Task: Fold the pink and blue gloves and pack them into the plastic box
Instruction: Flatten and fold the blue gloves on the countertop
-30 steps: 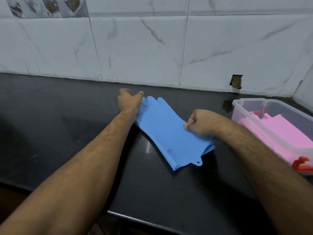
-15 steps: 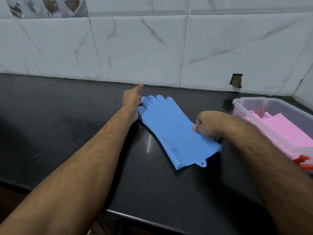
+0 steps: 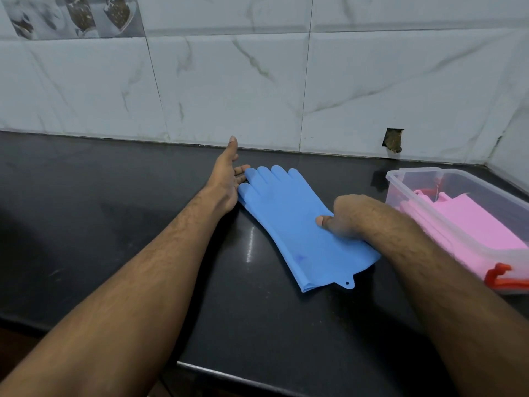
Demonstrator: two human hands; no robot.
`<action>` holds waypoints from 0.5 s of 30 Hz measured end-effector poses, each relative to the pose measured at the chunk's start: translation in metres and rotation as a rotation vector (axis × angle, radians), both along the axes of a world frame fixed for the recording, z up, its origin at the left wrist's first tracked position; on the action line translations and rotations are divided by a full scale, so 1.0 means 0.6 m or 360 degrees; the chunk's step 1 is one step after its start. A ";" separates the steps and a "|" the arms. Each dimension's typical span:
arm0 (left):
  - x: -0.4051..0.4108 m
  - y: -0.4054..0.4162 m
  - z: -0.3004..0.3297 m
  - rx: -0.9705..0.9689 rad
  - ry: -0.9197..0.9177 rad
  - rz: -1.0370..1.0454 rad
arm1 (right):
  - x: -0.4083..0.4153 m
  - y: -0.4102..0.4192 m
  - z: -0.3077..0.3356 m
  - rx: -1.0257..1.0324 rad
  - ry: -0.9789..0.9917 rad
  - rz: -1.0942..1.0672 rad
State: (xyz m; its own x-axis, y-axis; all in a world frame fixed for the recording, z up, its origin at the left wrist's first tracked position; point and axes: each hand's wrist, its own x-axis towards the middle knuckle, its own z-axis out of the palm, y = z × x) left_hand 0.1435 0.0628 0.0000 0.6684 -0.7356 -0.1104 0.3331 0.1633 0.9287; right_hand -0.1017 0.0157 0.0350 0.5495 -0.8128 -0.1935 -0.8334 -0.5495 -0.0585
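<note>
Since a second ago the left hand (image 3: 227, 174) has opened and lifted its thumb toward the wall, and the blue gloves (image 3: 297, 224) have slid slightly right along the desk (image 3: 114, 224).

The left hand now lies with fingers straight, its fingertips touching the finger ends of the blue gloves at their far left corner. The right hand (image 3: 343, 217) is curled, with thumb and fingers pinching the right edge of the gloves about midway along. The two hands are well apart, one at each side of the gloves.

The blue gloves lie flat and stacked on the black desk, fingers pointing toward the wall, cuffs toward the viewer. A small hanging tab with a hole sticks out of the near cuff edge. A faint dark blue mark sits near the cuff; it cannot be read as writing.

To the right stands a clear plastic box (image 3: 400, 179), open at the top, near the gloves but not touching them. Folded pink gloves (image 3: 469, 222) lie inside it. A red clip (image 3: 499, 277) shows at the box's near end.

Behind the desk is a white marble-patterned tiled wall (image 3: 243, 96) with a small broken hole (image 3: 393, 140) low down. No brand or label is readable anywhere.
</note>
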 end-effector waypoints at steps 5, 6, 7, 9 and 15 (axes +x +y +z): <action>-0.013 -0.003 0.001 0.0262 -0.0354 -0.0105 | 0.000 -0.003 0.009 0.0143 -0.0429 -0.0005; -0.015 -0.004 0.000 0.0289 -0.0422 -0.0088 | -0.001 0.000 0.013 0.0160 -0.0518 -0.0004; -0.017 -0.007 -0.003 0.0306 -0.0500 -0.0066 | -0.002 0.002 0.016 0.0168 -0.0592 0.0019; -0.022 -0.004 -0.009 0.0341 -0.0779 -0.0011 | -0.006 0.002 0.021 0.0253 -0.0778 0.0104; -0.041 0.006 0.010 0.0327 -0.2256 0.0019 | -0.012 0.015 0.037 0.0844 -0.1446 0.0063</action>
State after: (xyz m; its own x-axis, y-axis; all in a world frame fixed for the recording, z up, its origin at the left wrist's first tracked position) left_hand 0.1187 0.0664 0.0061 0.3086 -0.7822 0.5413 -0.8786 -0.0163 0.4773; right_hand -0.1086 0.0246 0.0570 0.6909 -0.7227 -0.0213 -0.3377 -0.2965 -0.8933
